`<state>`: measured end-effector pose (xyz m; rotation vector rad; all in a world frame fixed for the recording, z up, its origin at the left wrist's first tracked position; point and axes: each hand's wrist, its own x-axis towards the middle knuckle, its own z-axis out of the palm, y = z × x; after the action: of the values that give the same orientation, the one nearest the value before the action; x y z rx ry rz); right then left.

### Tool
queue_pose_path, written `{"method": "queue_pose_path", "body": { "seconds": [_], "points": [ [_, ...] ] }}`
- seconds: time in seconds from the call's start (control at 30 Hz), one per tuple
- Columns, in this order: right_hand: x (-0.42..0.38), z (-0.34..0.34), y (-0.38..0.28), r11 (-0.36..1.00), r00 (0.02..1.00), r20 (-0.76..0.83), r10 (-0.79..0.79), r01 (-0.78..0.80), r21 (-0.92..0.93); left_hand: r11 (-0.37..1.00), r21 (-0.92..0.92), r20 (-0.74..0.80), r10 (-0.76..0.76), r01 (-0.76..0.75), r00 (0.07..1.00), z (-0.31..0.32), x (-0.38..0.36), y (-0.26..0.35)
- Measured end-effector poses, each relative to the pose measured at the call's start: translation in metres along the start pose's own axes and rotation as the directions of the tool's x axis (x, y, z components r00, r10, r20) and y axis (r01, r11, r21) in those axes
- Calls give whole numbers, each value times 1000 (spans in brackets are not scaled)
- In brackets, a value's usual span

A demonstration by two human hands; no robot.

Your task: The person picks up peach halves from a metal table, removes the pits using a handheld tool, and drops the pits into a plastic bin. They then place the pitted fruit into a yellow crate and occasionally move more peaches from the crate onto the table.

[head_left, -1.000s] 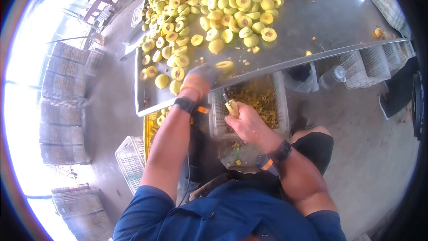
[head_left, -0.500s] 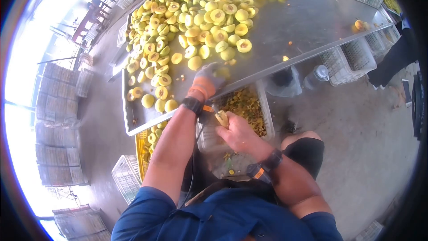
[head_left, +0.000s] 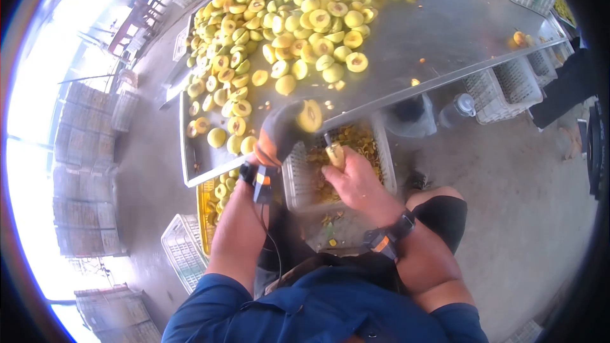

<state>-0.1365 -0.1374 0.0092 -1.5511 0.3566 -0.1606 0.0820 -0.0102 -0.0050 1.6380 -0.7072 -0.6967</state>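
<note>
Head view, the only one. The gloved left hand [head_left: 279, 132] has its grip closed around a halved yellow fruit [head_left: 311, 115], cut face and pit hollow turned toward the camera, raised just off the near edge of the steel bench [head_left: 445, 32]. Half a second ago that hand lay flat on the bench among the fruit with nothing lifted clear; now the half is up and over the white crate [head_left: 387, 171] that sits under the bench edge. The bare right hand [head_left: 356, 181] is wrapped tight on a small tool with a yellowish handle [head_left: 335, 154], its tip pointing up toward the held half; tip and fruit look close but whether they touch cannot be told. The tool hand has hardly shifted across the three moments, staying above the crate, which holds brownish scraps [head_left: 343, 143]. Judged from this, a fresh piece has just been picked for working with the tool. On the bench beyond lies a wide heap of fruit halves [head_left: 286, 19], some cut face up, some skin up. Black wristbands with orange tabs on both wrists. More crates hang under the far bench edge [head_left: 508, 86], and a clear bottle [head_left: 459, 109] stands beside them.
</note>
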Motion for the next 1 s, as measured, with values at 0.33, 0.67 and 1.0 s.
{"method": "queue_pose_path", "body": {
  "seconds": [0.33, 0.67, 1.0],
  "points": [
    [-5, 7, -18, 995, 993, 110, 31, -42, 96, 921, -390, -32, 3, -15, 999, 33, -64, 32],
    [6, 7, -2, 886, 912, 297, 284, -368, 282, 960, -280, -2, 0, -1, 1000, 24, -73, 34],
    [2, 17, 1, 1000, 1000, -13, -1, 1, 8, 953, -301, -63, 6, -25, 998, 31, -74, 29]
  ]
}}
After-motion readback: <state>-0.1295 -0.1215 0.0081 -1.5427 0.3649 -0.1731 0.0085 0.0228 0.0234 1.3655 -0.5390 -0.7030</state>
